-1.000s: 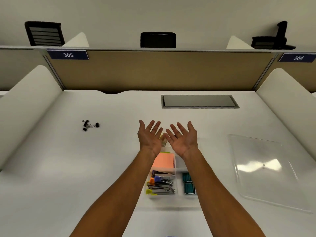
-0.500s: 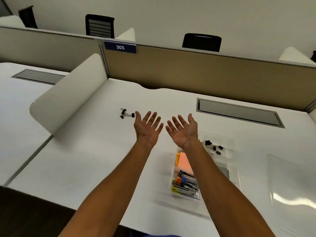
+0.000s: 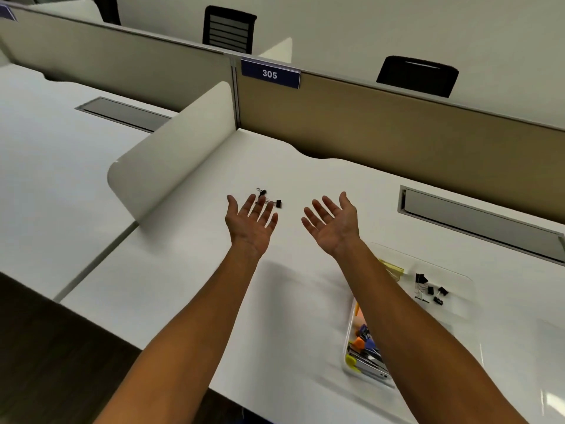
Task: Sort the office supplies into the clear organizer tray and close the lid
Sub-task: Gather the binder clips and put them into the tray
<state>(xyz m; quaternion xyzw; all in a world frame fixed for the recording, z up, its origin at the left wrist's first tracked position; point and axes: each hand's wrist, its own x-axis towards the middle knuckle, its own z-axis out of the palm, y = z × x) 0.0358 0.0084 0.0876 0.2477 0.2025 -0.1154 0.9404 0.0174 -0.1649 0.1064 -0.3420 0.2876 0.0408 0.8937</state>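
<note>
The clear organizer tray sits on the white desk, and its lid is off. In its far part lie a few black clips, next to something yellow that the right arm partly hides. In the near part of the tray are staplers with orange, blue and yellow bits, all packed close together. The arm covers the rest of the tray.

Both hands are held up above the desk, to the left of the tray and farther back. The left hand is flat and spread, palm up, with nothing in it. The right hand is the same, palm up and bare.

More loose clips lie on the desk well apart from the tray, just past the left hand's fingertips.
</note>
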